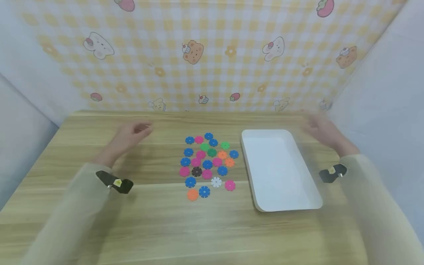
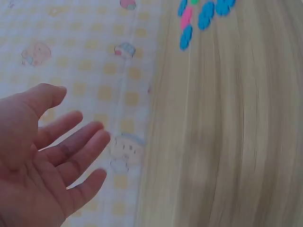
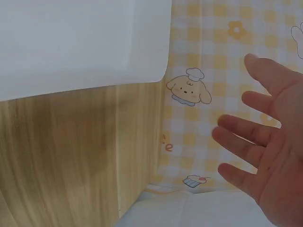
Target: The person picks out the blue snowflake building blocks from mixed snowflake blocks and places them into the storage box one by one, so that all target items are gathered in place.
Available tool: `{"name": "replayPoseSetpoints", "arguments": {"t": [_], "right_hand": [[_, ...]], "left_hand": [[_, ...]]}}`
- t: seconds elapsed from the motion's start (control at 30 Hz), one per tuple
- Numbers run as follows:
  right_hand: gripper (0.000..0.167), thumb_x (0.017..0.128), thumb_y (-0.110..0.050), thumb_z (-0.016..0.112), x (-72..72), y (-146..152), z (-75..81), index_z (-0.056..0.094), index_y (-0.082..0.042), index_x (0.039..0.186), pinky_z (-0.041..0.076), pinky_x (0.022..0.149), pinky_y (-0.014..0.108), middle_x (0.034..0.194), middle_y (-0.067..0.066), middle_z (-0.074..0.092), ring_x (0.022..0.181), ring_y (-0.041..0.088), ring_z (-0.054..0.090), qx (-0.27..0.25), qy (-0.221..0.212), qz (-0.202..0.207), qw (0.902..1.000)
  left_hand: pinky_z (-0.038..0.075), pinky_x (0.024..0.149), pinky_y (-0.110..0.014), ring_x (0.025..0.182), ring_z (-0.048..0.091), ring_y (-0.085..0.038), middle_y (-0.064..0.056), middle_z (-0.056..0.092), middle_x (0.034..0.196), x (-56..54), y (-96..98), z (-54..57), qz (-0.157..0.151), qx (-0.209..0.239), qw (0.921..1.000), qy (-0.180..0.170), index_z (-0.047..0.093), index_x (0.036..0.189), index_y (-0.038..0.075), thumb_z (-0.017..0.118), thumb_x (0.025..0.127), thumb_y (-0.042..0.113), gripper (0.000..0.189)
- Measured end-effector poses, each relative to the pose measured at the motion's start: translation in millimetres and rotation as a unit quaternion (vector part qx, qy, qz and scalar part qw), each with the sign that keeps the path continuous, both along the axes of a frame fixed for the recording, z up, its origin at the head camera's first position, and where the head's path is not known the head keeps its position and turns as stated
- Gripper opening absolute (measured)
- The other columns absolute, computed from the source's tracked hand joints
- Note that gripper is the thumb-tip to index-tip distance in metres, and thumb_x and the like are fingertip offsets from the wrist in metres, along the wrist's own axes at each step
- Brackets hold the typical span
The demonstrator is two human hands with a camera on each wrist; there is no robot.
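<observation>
My left hand (image 1: 130, 133) hovers over the table left of a loose group of flower-shaped plastic discs, its fingers loosely bent and holding nothing, as the left wrist view also shows. Blue discs (image 1: 204, 191), pink discs (image 1: 230, 185), orange discs (image 1: 193, 194), green discs (image 1: 212, 152), a white disc (image 1: 216, 182) and a dark brown disc (image 1: 197, 171) lie flat on the wood. Right of them stands a white tray (image 1: 281, 169) with nothing in it. Beyond its right side my right hand (image 1: 321, 129), blurred in the head view, is raised with spread, relaxed fingers and holds nothing.
The wood-grain table (image 1: 149, 228) ends at a yellow checked cloth (image 1: 212, 73) with cartoon animals along the back. White cloth walls (image 1: 391, 92) close off both sides. A dark strap with a small device (image 1: 114, 182) sits on each wrist.
</observation>
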State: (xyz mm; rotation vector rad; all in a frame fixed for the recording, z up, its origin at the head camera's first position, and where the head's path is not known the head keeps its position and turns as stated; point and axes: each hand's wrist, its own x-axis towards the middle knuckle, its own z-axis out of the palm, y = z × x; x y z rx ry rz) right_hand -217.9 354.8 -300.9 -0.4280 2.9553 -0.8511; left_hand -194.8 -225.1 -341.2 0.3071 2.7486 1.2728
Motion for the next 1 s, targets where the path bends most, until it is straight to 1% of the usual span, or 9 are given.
{"name": "replayPoseSetpoints", "arguments": {"t": [0.13,0.27,0.37,0.43,0.47,0.57,0.67,0.83,1.0], "right_hand": [[0.036,0.091,-0.014,0.056,20.0,3.5,-2.9,0.048,0.011,0.116,0.041,0.082,0.056,0.106,0.03,0.055,0.098,0.046,0.052,0.014,-0.025,-0.004,0.9996],[0.03,0.089,-0.011,0.059,31.5,8.3,-14.3,0.056,0.008,0.112,0.045,0.08,0.051,0.102,0.026,0.06,0.095,0.042,0.056,0.026,-0.022,0.01,0.9994],[0.028,0.088,-0.012,0.061,37.0,11.1,-22.8,0.058,0.006,0.109,0.048,0.078,0.045,0.101,0.023,0.062,0.093,0.039,0.057,0.02,-0.029,0.006,0.9994],[0.027,0.087,-0.012,0.062,39.7,12.5,-27.1,0.06,0.005,0.107,0.048,0.077,0.042,0.099,0.021,0.063,0.092,0.037,0.058,0.025,-0.03,0.005,0.9992],[0.026,0.086,-0.013,0.063,41.1,12.8,-28.8,0.061,0.004,0.106,0.049,0.076,0.041,0.098,0.02,0.064,0.091,0.036,0.059,0.028,-0.03,0.004,0.9991],[0.029,0.086,-0.019,0.065,45.7,12.4,-32.1,0.063,0.0,0.107,0.048,0.078,0.042,0.098,0.016,0.066,0.093,0.034,0.06,0.028,-0.048,-0.006,0.9984],[0.034,0.085,-0.025,0.066,49.1,10.6,-34.9,0.064,-0.001,0.109,0.049,0.078,0.038,0.099,0.015,0.066,0.093,0.033,0.061,0.02,-0.061,-0.012,0.9979],[0.032,0.083,-0.018,0.068,51.3,8.4,-39.6,0.064,0.002,0.108,0.047,0.071,0.019,0.096,0.016,0.067,0.088,0.029,0.063,0.011,-0.048,-0.01,0.9987],[0.029,0.081,-0.012,0.069,51.6,10.6,-43.8,0.064,0.005,0.104,0.046,0.069,0.016,0.094,0.018,0.067,0.085,0.028,0.063,0.003,-0.033,-0.003,0.9994]], "left_hand": [[0.044,0.085,-0.047,0.099,0.056,-0.034,-0.025,0.058,0.111,-10.5,19.1,-11.5,-0.039,0.023,0.9986,-0.028,0.05,0.125,-0.002,0.051,0.094,0.03,0.045],[0.046,0.084,-0.043,0.099,0.056,-0.031,-0.021,0.059,0.109,-19.4,33.0,-28.5,-0.051,0.024,0.9962,-0.067,0.053,0.121,-0.001,0.056,0.091,0.027,0.041],[0.048,0.081,-0.04,0.1,0.055,-0.029,-0.017,0.059,0.11,-23.4,42.0,-39.8,-0.052,0.024,0.994,-0.093,0.056,0.118,0.001,0.058,0.09,0.026,0.038],[0.049,0.078,-0.038,0.099,0.056,-0.028,-0.017,0.06,0.109,-25.2,47.6,-45.2,-0.059,0.029,0.9924,-0.104,0.057,0.117,0.001,0.059,0.089,0.023,0.036],[0.049,0.077,-0.037,0.097,0.057,-0.028,-0.016,0.06,0.107,-25.9,50.5,-47.1,-0.062,0.035,0.9915,-0.109,0.057,0.117,0.001,0.06,0.089,0.02,0.035],[0.05,0.074,-0.035,0.093,0.058,-0.027,-0.017,0.062,0.104,-27.5,57.0,-51.1,-0.078,0.041,0.9904,-0.107,0.057,0.116,-0.002,0.061,0.087,0.014,0.033],[0.05,0.075,-0.035,0.091,0.058,-0.027,-0.017,0.062,0.101,-28.1,61.8,-52.5,-0.084,0.037,0.9904,-0.103,0.057,0.114,-0.003,0.064,0.085,0.013,0.034],[0.047,0.082,-0.037,0.093,0.057,-0.027,-0.017,0.061,0.101,-29.0,66.9,-54.5,-0.102,0.028,0.9892,-0.101,0.056,0.112,-0.005,0.068,0.082,0.014,0.038],[0.046,0.082,-0.037,0.091,0.057,-0.025,-0.014,0.061,0.098,-31.4,72.5,-58.5,-0.12,0.012,0.9877,-0.1,0.058,0.109,-0.003,0.069,0.081,0.015,0.035]]}}
